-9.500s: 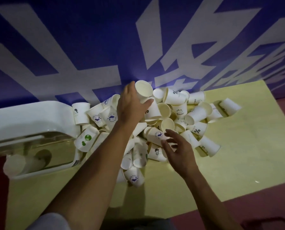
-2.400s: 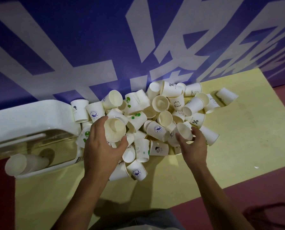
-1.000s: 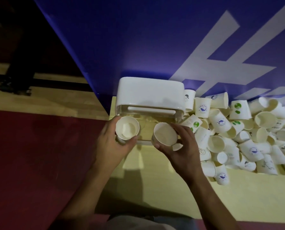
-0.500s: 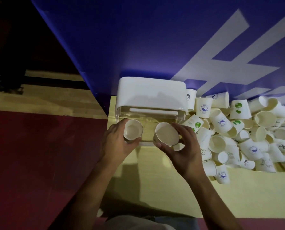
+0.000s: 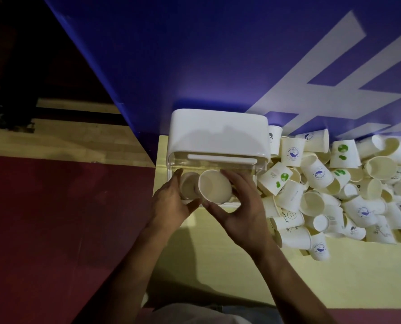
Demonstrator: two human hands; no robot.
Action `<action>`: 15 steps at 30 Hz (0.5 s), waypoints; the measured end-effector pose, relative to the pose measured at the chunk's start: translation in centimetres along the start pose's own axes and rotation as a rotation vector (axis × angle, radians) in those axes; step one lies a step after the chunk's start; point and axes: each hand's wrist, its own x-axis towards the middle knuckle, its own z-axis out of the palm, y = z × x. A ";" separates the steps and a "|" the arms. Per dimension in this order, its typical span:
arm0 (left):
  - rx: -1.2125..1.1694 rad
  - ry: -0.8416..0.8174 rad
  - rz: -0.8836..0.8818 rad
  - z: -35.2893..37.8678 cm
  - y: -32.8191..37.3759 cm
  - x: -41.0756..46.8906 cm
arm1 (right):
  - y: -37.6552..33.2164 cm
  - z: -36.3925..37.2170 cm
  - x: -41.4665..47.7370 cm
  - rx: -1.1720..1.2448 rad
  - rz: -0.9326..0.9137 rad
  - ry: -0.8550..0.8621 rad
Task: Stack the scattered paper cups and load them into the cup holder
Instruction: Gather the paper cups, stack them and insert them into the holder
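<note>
A white cup holder (image 5: 216, 134) with a clear front stands at the left end of the yellow table (image 5: 230, 272), against the blue wall. My left hand (image 5: 171, 206) grips a paper cup stack (image 5: 188, 187) at the holder's clear front, mouth facing me. My right hand (image 5: 239, 211) grips a second paper cup (image 5: 214, 187), thumb below and fingers over its top rim. The two cups touch side by side. A heap of scattered paper cups (image 5: 335, 190) lies to the right of the holder.
The blue wall with white lettering (image 5: 241, 54) rises right behind the holder and the heap. Left of the table's edge the floor drops away in dark red (image 5: 54, 230) and wood strips (image 5: 78, 141). Bare yellow tabletop stretches in front of the cups.
Earlier both hands picked cups from the heap, then carried them left to the holder. In the last half second the two cups have come together and now touch at the holder's front.
</note>
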 end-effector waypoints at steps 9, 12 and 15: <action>-0.460 0.133 -0.048 -1.6 -0.6 -1.9 | 0.4 3.6 1.0 -0.055 -0.006 -0.094; -0.503 0.102 -0.010 -1.4 0.2 -1.9 | 1.2 4.7 1.5 -0.096 0.009 -0.121; -0.429 0.090 -0.003 -0.6 -0.4 -1.3 | 2.2 5.4 1.8 -0.120 0.033 -0.165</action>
